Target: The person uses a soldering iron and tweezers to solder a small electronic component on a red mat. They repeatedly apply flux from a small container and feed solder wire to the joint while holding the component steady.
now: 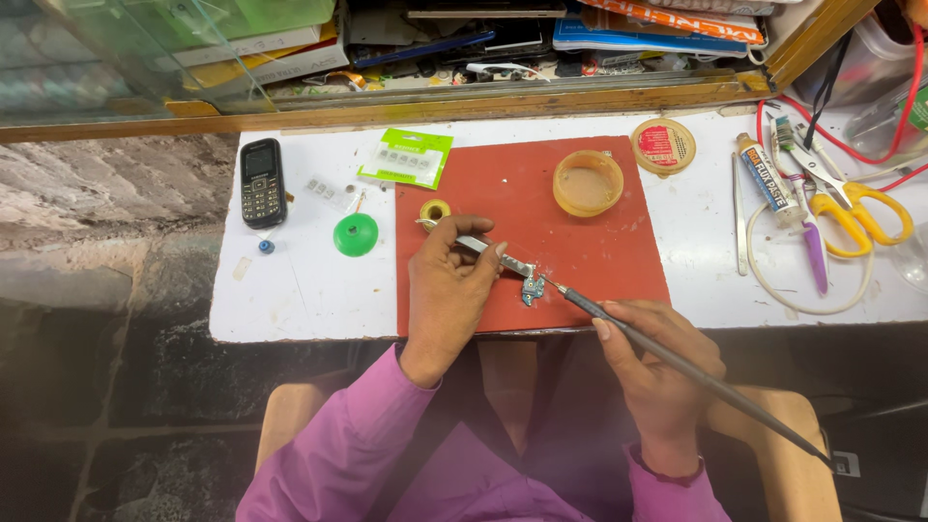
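Note:
My left hand [447, 290] grips metal tweezers [495, 253] whose tips pinch a small circuit part [533, 287] lying on the red mat [590, 242]. My right hand [659, 367] holds a long dark soldering iron [677, 362] like a pen. Its tip touches the small part from the right. A small spool of solder wire [434, 210] stands just beyond my left hand on the mat.
On the white table [309, 290]: a black keypad phone [262, 182], green suction cup [356, 234], green blister pack [406, 158], open round tin [588, 182] and its lid [663, 146], a paste tube [767, 176], yellow-handled scissors [851, 208], a purple tool [814, 253].

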